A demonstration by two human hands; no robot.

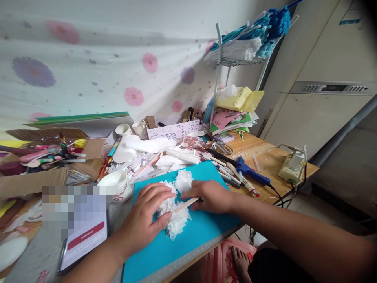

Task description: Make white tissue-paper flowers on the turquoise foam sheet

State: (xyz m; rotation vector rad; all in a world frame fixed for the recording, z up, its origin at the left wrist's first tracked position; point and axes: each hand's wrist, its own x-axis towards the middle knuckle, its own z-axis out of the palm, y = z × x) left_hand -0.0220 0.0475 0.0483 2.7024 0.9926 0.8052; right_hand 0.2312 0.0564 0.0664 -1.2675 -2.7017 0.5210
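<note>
My left hand [150, 210] lies over crumpled white tissue paper [176, 226], its thumb and fingers apart and touching the tissue's left side. In my right hand [210, 196] is a flat wooden stick [187, 204], gripped between thumb and fingers. The stick's tip points left and down, resting against the tissue between my hands. Another tuft of white tissue [184, 180] sits just above my right fingertips. Everything here lies on a bright blue sheet [188, 251] at the table's front edge; the stick's other end is hidden in my hand.
Left of the sheet are a phone [88, 236] and a paper cup [114, 184]. Pens, scissors [222, 147] and white rolls [182, 156] crowd behind. A blue glue gun [251, 173] with a cord and a power strip [290, 167] lie right. A rack [219, 74] stands behind.
</note>
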